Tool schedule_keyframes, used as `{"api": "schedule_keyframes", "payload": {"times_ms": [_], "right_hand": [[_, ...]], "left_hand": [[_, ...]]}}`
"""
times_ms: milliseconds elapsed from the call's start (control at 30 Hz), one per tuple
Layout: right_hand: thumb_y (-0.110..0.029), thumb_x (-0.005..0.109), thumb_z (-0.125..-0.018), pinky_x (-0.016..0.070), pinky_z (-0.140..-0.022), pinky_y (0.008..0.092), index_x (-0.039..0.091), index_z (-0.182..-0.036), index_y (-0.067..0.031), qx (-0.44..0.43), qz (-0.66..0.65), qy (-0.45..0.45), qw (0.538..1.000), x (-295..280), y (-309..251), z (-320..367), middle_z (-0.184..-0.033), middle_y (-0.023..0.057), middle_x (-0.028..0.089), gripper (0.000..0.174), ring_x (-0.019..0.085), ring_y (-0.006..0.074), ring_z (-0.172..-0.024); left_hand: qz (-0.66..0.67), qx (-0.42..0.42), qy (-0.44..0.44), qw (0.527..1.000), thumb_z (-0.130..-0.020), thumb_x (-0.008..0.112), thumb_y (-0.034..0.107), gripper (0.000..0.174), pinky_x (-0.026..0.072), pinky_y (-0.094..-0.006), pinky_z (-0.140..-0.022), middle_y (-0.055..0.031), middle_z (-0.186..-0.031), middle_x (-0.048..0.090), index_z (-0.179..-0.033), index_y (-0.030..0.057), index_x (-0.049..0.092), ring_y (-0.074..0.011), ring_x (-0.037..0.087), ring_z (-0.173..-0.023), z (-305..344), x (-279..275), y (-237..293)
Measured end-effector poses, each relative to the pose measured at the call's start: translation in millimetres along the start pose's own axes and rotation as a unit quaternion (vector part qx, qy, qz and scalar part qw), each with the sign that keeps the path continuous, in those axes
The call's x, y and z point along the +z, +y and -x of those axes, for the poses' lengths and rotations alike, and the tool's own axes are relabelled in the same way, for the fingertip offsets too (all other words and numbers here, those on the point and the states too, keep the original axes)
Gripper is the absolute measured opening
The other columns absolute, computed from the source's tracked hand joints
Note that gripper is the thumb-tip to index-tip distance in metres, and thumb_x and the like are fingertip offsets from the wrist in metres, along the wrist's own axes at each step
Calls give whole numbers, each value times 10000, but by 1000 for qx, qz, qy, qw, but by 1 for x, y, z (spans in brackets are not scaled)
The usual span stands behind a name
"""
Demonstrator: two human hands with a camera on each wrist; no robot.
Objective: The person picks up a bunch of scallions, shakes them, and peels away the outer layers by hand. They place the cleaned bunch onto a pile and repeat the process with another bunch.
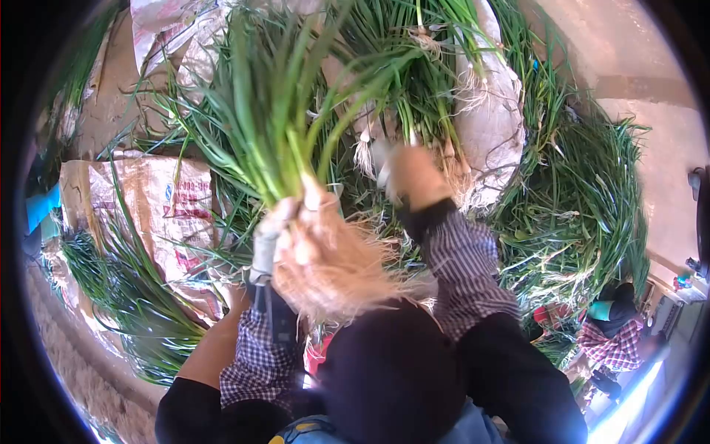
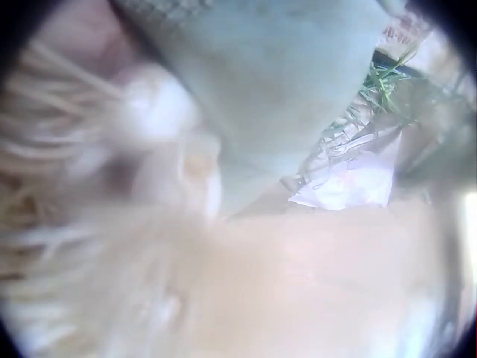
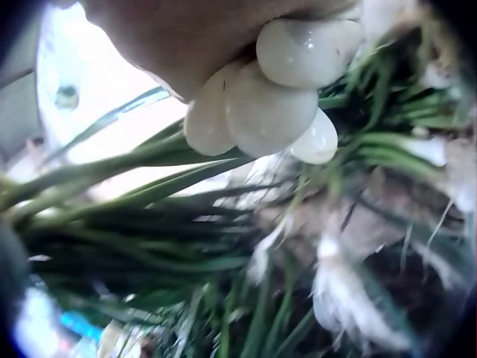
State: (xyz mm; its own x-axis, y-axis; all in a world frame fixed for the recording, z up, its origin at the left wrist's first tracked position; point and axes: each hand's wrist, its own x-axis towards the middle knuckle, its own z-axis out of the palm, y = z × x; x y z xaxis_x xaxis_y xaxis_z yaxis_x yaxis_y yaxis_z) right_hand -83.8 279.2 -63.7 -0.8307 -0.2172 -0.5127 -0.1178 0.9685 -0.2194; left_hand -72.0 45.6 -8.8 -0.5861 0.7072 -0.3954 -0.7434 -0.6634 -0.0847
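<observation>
My left hand point(image 1: 272, 240), in a pale glove, grips a thick bunch of long green plants point(image 1: 277, 159) with whitish bulbs and a shaggy mass of roots point(image 1: 333, 266). In the left wrist view the glove point(image 2: 268, 82) lies against white bulbs point(image 2: 160, 108); the near part is blurred. To the right of the bunch, my right hand point(image 1: 420, 176) is blurred by motion. The right wrist view shows its palm side point(image 3: 194, 37) and curled fingers with smooth white coverings point(image 3: 272, 112). Nothing is visibly held there, and green stalks point(image 3: 149, 160) run close beside the fingertips.
More rooted plants point(image 1: 436, 111) lie on pale sacking point(image 1: 492, 126) ahead. Loose greens point(image 1: 592, 177) are heaped at the right, others point(image 1: 133, 303) at the lower left beside a printed sack point(image 1: 163, 207). Another person's checked garment point(image 1: 614, 344) shows at the lower right.
</observation>
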Motion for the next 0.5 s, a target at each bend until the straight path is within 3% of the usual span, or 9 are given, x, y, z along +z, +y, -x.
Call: {"api": "schedule_keyframes", "payload": {"times_ms": [33,100,167,200,233,267,300,400,500], "right_hand": [[-97,661,-707,497,-757,323,580,-1058,-33,-136,53,-179,973,-5,-20,3,-961,158,621,366,610,293,-887],[-205,551,-812,485,-808,374,570,-1099,-40,-30,-53,-104,993,-19,-35,34,-1036,176,620,331,608,326,-938],[-298,430,-922,484,-814,437,567,-1116,-55,130,-66,-98,984,-47,-29,34,-1069,176,624,340,620,351,-923],[-366,429,-933,491,-748,446,579,-1055,-65,203,52,143,967,-34,2,35,-977,157,646,358,637,336,-812],[-429,453,-914,496,-682,436,601,-964,-82,318,-11,214,924,-37,30,29,-868,133,653,381,635,305,-728],[-422,482,-903,501,-653,414,622,-904,-78,374,-21,180,910,-53,45,22,-813,130,653,371,637,287,-713],[-370,500,-894,503,-636,406,639,-844,-68,351,-34,108,930,-51,65,10,-758,132,650,336,638,284,-705],[-146,538,-779,490,-556,355,600,-759,-64,168,150,182,957,20,135,-32,-649,96,596,104,589,251,-579],[-85,545,-752,492,-548,373,586,-778,-64,113,185,304,928,-18,30,19,-622,87,562,53,583,246,-562]], "left_hand": [[46,-4,-101,994,-822,650,180,367,484,-170,-495,-64,-902,534,-1105,4,497,-109,541,-683,-1,1,3],[21,37,-255,966,-850,619,194,352,470,-216,-564,-73,-935,496,-1110,4,477,-157,504,-766,-8,1,9],[10,85,-213,973,-853,609,168,410,495,-206,-539,-90,-970,512,-1184,-11,444,-150,537,-802,-8,-13,11],[25,99,-179,979,-854,605,152,445,508,-201,-523,-100,-990,522,-1223,-19,424,-148,557,-815,-7,-22,11],[31,64,-145,987,-851,599,125,499,516,-188,-484,-115,-1001,550,-1276,-19,379,-149,593,-792,-9,-23,12],[39,30,-110,993,-849,593,98,558,524,-175,-445,-129,-1012,577,-1328,-19,334,-150,629,-768,-10,-23,14],[77,46,-18,996,-838,614,122,540,517,-179,-414,-125,-957,613,-1295,-39,374,-139,637,-661,-5,-11,5],[-199,75,128,969,-820,645,187,400,530,-166,-444,-118,-922,626,-1126,-38,518,-114,623,-560,-17,-26,-15],[-174,7,66,983,-821,628,185,333,526,-214,-486,-110,-863,642,-1088,4,546,-139,626,-572,-28,-36,-29]]}}
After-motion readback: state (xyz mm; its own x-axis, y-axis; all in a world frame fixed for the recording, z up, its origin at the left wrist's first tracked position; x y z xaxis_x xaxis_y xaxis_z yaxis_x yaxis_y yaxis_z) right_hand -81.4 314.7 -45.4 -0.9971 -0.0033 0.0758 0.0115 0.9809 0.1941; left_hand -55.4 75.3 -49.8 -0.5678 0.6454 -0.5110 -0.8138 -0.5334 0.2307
